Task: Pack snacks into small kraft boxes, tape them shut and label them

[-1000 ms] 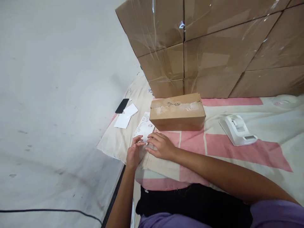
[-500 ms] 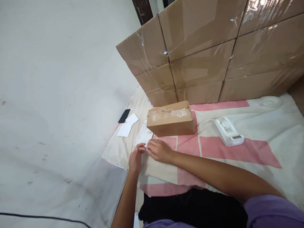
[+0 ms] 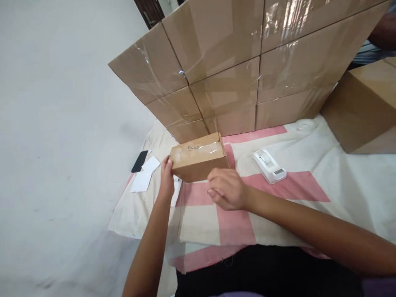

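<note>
A small cardboard box (image 3: 198,160), taped along its top and marked with dark writing, lies on the cloth. At its left end my left hand (image 3: 167,177) has its fingers closed against the corner. In front of the box's right part is my right hand (image 3: 227,189), fingers curled together. Whether a small piece of something is pinched in them is hidden. A white sheet of paper (image 3: 176,192) pokes out by my left wrist, partly covered by the hand and box. To the right stands a white tape dispenser (image 3: 269,166).
Large taped cardboard boxes (image 3: 222,62) form a wall behind. Another carton (image 3: 365,107) stands at right, with part of a person beyond it. A black phone (image 3: 139,161) and white papers (image 3: 141,181) lie at left. A clear tape roll (image 3: 305,125) rests at the back right.
My left hand has gone from the paper to the box's left end. My right hand has come away from the left one, rightward, with fingers curled. The view has turned right.
</note>
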